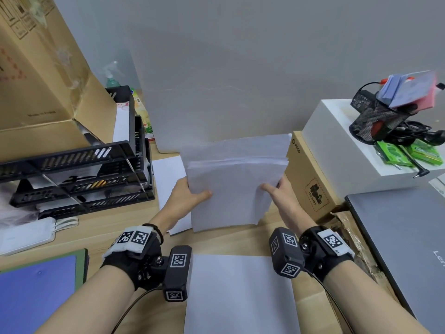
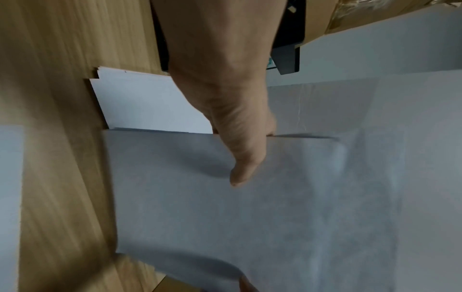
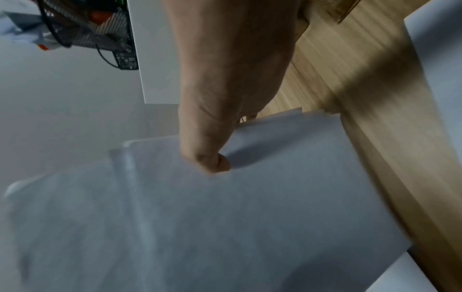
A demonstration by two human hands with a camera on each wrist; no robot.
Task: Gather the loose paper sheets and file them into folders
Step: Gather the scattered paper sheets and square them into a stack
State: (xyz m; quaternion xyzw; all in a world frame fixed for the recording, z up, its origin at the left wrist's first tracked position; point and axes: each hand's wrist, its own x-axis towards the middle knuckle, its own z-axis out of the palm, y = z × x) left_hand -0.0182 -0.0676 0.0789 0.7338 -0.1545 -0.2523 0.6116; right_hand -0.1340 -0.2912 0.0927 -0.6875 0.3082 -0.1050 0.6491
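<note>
gripping paper stack | both hands pinch sides | brown box right, tray rack left

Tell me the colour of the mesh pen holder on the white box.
Black; the mesh pen holder shows best in the head view.

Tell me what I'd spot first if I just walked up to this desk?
Right in the middle, the left hand and right hand hold a stack of white paper upright above the wooden desk, thumbs on its front. To the left stands a black tiered tray; far right, a black mesh cup stuffed with things sits on a white box.
</note>
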